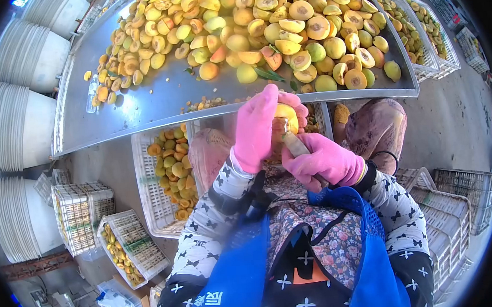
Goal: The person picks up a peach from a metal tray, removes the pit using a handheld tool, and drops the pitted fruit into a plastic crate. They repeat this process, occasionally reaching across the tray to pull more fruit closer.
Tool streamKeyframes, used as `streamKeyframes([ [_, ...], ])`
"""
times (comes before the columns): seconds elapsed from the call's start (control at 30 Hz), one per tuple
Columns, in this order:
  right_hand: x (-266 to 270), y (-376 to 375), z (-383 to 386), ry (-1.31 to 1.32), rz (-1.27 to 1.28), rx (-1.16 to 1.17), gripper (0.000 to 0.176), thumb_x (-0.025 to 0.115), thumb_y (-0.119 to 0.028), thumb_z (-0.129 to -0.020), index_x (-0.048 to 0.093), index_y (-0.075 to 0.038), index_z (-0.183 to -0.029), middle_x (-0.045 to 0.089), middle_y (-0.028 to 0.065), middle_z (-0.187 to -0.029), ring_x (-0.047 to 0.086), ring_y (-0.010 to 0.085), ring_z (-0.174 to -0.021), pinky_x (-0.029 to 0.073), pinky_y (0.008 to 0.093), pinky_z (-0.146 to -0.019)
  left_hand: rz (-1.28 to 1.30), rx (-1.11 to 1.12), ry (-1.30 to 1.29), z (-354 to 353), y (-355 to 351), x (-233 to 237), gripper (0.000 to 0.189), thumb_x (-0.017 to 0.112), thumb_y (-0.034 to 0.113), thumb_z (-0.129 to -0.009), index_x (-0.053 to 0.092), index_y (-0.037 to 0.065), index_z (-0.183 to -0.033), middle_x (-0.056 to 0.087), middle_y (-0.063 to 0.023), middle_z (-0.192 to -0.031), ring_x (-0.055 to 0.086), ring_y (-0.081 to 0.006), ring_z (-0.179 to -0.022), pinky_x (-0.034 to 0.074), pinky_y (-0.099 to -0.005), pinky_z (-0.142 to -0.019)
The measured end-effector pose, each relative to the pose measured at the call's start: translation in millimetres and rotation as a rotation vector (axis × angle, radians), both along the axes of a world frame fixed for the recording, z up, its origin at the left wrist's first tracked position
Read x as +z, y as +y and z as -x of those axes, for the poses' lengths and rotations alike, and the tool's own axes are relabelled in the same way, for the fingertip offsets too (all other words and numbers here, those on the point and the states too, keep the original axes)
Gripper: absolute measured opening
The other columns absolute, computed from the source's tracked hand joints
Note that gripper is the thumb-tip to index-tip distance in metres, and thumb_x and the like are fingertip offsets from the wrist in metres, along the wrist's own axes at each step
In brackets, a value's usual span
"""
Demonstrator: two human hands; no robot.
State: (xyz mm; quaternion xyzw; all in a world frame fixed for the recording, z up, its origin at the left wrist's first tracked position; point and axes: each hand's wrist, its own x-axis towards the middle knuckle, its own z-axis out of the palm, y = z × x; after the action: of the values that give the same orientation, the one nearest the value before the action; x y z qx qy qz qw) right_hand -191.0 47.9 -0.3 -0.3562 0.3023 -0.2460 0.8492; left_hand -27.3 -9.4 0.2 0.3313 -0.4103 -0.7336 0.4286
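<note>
My left hand [260, 127], in a pink glove, is closed around a yellow peach [286, 114] just in front of the metal table's near edge. My right hand [331, 160], gloved in pink too, grips a pitting knife [295, 144] by its pale handle. Its metal end meets the face of the peach that is turned towards me. Beyond both hands, a large heap of halved yellow peaches [238, 43] covers much of the metal table [157, 105]. A few green leaves [269, 74] lie among the nearest halves.
Under the table's edge, beside my knee, stands a white crate [148, 189] of peach halves. More filled crates [437, 32] sit at the right, and another [131, 247] stands at lower left. Stacked white tubs [13, 124] line the left side. Stacked crates [439, 220] stand at lower right.
</note>
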Motion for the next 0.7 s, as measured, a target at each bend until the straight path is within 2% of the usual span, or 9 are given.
streamKeyframes([
  [0.13,-9,3,-2,0.189,0.163,-0.086,0.015,0.063,-0.013,-0.085,0.055,0.000,-0.084,0.053,0.0026,-0.059,0.052,0.0129,-0.045,0.040,0.0260,-0.043,-0.173,-0.016,0.033,6,-7,-9,0.048,0.049,0.044,-0.103,0.063,-0.002,-0.100,0.068,-0.0154,-0.084,0.066,-0.0214,-0.068,0.057,-0.0323,-0.063],
  [0.2,-23,7,-15,0.435,0.398,-0.252,0.014,0.063,-0.012,-0.084,0.055,0.000,-0.082,0.053,0.0025,-0.058,0.052,0.0126,-0.044,0.039,0.0257,-0.043,-0.199,0.190,0.000,18,0,-13,0.049,0.050,0.046,-0.102,0.063,-0.002,-0.098,0.068,-0.0151,-0.083,0.066,-0.0215,-0.066,0.056,-0.0316,-0.063],
  [0.23,-19,6,-14,0.411,0.301,-0.205,0.014,0.062,-0.012,-0.084,0.055,0.000,-0.082,0.053,0.0025,-0.058,0.052,0.0124,-0.044,0.039,0.0255,-0.043,-0.205,0.291,-0.017,21,2,-13,0.050,0.050,0.046,-0.102,0.064,-0.001,-0.097,0.068,-0.0150,-0.083,0.065,-0.0216,-0.065,0.056,-0.0312,-0.062],
  [0.27,-9,4,-11,0.387,0.207,-0.161,0.013,0.062,-0.012,-0.083,0.056,-0.001,-0.082,0.053,0.0026,-0.058,0.051,0.0121,-0.044,0.039,0.0253,-0.043,-0.221,0.256,-0.048,18,3,-16,0.054,0.046,0.049,-0.102,0.063,-0.002,-0.101,0.069,-0.0168,-0.089,0.068,-0.0265,-0.074,0.058,-0.0386,-0.072],
  [0.37,-4,0,2,0.219,0.046,-0.041,0.012,0.061,-0.012,-0.083,0.056,-0.001,-0.085,0.054,0.0027,-0.059,0.051,0.0115,-0.044,0.039,0.0248,-0.043,-0.251,0.050,0.057,10,-1,-19,0.051,0.046,0.045,-0.103,0.064,-0.002,-0.094,0.068,-0.0158,-0.083,0.066,-0.0230,-0.069,0.055,-0.0330,-0.067],
  [0.4,-6,0,5,0.146,0.014,0.001,0.012,0.060,-0.012,-0.083,0.057,-0.001,-0.086,0.054,0.0027,-0.060,0.051,0.0113,-0.044,0.039,0.0247,-0.043,-0.185,-0.029,0.010,6,-5,-23,0.054,0.047,0.050,-0.101,0.063,-0.002,-0.100,0.069,-0.0176,-0.091,0.069,-0.0277,-0.077,0.058,-0.0393,-0.073],
  [0.5,-21,-1,5,0.185,0.058,0.024,0.014,0.063,-0.016,-0.085,0.059,-0.003,-0.089,0.057,0.0036,-0.067,0.053,0.0115,-0.051,0.042,0.0266,-0.047,0.102,-0.097,-0.084,1,-9,-30,0.056,0.047,0.052,-0.101,0.063,-0.002,-0.102,0.069,-0.0185,-0.092,0.069,-0.0291,-0.080,0.058,-0.0395,-0.074],
  [0.6,-25,5,-2,0.436,0.398,-0.040,0.017,0.064,-0.017,-0.085,0.059,-0.002,-0.090,0.059,0.0054,-0.069,0.056,0.0156,-0.055,0.044,0.0295,-0.051,-0.485,-0.086,0.132,3,-12,-25,0.050,0.045,0.044,-0.103,0.063,-0.002,-0.098,0.069,-0.0163,-0.085,0.068,-0.0249,-0.073,0.057,-0.0361,-0.069],
  [0.7,-18,3,-1,0.456,0.180,-0.040,0.019,0.065,-0.018,-0.085,0.059,-0.002,-0.091,0.060,0.0092,-0.071,0.059,0.0212,-0.061,0.048,0.0347,-0.059,-0.316,0.030,0.157,11,-16,-31,0.048,0.045,0.044,-0.103,0.061,-0.001,-0.102,0.069,-0.0164,-0.088,0.068,-0.0247,-0.075,0.058,-0.0367,-0.069],
])
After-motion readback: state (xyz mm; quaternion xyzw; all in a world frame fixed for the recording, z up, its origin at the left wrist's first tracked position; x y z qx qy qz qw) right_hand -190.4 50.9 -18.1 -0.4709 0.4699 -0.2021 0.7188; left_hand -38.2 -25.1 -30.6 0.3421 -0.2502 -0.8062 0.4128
